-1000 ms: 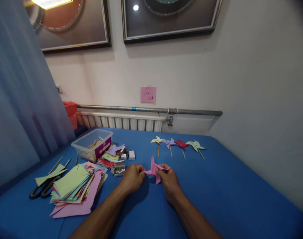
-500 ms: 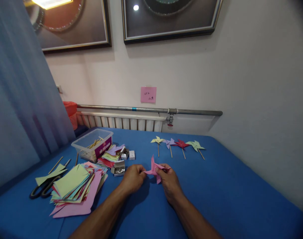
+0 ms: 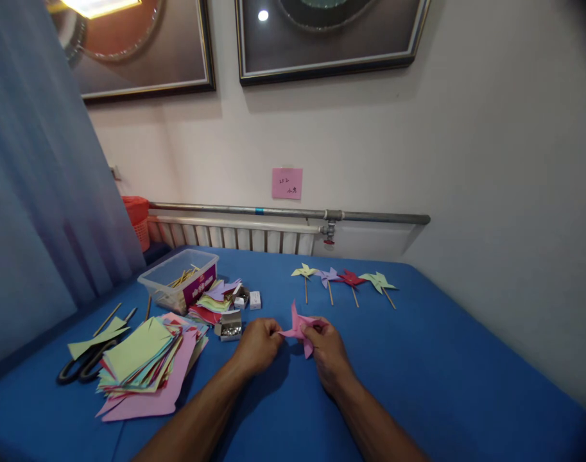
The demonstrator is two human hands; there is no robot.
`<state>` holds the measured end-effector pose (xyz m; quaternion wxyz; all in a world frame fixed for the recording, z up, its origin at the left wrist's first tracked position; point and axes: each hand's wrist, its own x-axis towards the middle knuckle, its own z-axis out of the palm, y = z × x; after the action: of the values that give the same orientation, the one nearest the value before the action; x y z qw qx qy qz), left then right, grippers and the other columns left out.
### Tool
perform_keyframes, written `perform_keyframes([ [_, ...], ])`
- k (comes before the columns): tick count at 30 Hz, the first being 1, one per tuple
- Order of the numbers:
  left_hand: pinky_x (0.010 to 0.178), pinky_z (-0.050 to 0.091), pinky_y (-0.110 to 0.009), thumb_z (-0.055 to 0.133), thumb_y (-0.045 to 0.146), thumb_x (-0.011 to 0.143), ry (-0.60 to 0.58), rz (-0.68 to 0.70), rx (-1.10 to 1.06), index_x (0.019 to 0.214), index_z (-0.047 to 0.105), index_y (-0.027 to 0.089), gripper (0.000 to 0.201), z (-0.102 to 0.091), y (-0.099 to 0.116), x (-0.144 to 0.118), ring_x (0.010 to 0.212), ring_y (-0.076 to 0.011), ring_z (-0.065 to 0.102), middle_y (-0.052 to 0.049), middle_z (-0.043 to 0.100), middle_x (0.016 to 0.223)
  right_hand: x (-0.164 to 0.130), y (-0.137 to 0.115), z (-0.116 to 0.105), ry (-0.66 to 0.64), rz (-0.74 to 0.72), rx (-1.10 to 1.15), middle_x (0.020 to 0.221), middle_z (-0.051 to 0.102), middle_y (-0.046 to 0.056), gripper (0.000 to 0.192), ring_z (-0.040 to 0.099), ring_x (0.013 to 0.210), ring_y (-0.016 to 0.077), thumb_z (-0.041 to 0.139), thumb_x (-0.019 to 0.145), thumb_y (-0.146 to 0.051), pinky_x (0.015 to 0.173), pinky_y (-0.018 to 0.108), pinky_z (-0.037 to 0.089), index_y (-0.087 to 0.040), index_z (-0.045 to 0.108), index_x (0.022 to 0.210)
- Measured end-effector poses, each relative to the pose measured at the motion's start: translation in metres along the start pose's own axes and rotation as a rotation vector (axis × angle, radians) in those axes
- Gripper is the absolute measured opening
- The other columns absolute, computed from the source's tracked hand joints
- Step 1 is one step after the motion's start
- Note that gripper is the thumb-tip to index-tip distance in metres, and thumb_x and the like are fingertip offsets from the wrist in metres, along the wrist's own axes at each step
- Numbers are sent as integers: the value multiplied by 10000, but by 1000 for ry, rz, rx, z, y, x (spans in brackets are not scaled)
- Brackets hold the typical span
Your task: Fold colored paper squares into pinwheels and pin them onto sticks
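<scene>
A pink paper pinwheel (image 3: 297, 326) is held up between my two hands above the blue-covered table. My right hand (image 3: 325, 340) pinches it near the middle, thumb on the front and fingers behind. The fingertips of my left hand (image 3: 260, 343) are closed on the tip of its left blade. No stick shows on this pinwheel. Just left of my left hand stands an open small box (image 3: 231, 326) of shiny metal pins. Beyond my right hand, several finished pinwheels on sticks lie in a row, among them a red pinwheel (image 3: 351, 278) and a pale green pinwheel (image 3: 379, 282).
At the left lie a stack of coloured paper (image 3: 138, 353), black-handled scissors (image 3: 83, 369) and cut paper pieces (image 3: 218, 298). A clear plastic tub (image 3: 165, 295) holds thin sticks. A small white box (image 3: 255, 299) is near it. A radiator (image 3: 244, 237) and pipe run behind the table.
The pink pinwheel has turned very slightly in my hands, its top blade leaning a little further left. Both hands stay in nearly the same place.
</scene>
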<state>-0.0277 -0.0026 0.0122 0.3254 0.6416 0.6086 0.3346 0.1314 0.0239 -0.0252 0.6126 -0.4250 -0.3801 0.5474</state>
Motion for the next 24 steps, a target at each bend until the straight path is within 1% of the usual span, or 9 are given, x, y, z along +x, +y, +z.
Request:
perform_keyframes([
  [7, 554, 267, -260, 545, 123, 800, 0, -25, -4, 669, 627, 162, 159, -1, 4, -1, 556, -119, 467, 33, 551, 565, 1, 1, 0, 16, -10, -19, 598, 609, -55, 206, 518, 587, 140, 772, 560, -302, 596, 262, 391, -210, 646, 693],
  [11, 549, 259, -258, 556, 127, 792, 13, -19, -29, 664, 629, 161, 151, 2, 0, 1, 548, -119, 462, 34, 543, 555, 0, 0, 0, 23, -24, -32, 579, 573, -65, 194, 489, 574, 131, 758, 566, -312, 585, 258, 377, -217, 614, 655],
  [16, 531, 251, -249, 562, 134, 790, -15, -45, -106, 647, 601, 166, 152, 4, -3, 2, 516, -109, 423, 42, 511, 535, 0, -1, 0, 28, -39, -57, 549, 536, -73, 197, 453, 547, 126, 747, 570, -321, 562, 258, 350, -224, 584, 620],
  [18, 526, 249, -248, 558, 132, 795, -21, -46, -106, 652, 601, 168, 154, 4, -1, 1, 511, -107, 413, 46, 499, 531, 0, -1, 0, 28, -47, -65, 543, 526, -75, 187, 442, 541, 125, 740, 572, -319, 556, 258, 341, -225, 584, 614],
  [22, 538, 256, -244, 554, 122, 801, 8, -15, -62, 645, 601, 170, 170, 3, 4, -1, 528, -106, 423, 48, 495, 539, 0, -2, -1, 24, -60, -77, 534, 507, -78, 177, 426, 533, 124, 731, 581, -320, 549, 260, 328, -231, 579, 599],
  [24, 534, 254, -244, 553, 118, 802, 2, -30, -71, 641, 590, 174, 175, 3, 6, -2, 522, -105, 416, 54, 486, 536, 1, -2, -1, 23, -60, -80, 536, 506, -78, 183, 424, 531, 125, 730, 578, -323, 545, 261, 325, -234, 571, 595],
])
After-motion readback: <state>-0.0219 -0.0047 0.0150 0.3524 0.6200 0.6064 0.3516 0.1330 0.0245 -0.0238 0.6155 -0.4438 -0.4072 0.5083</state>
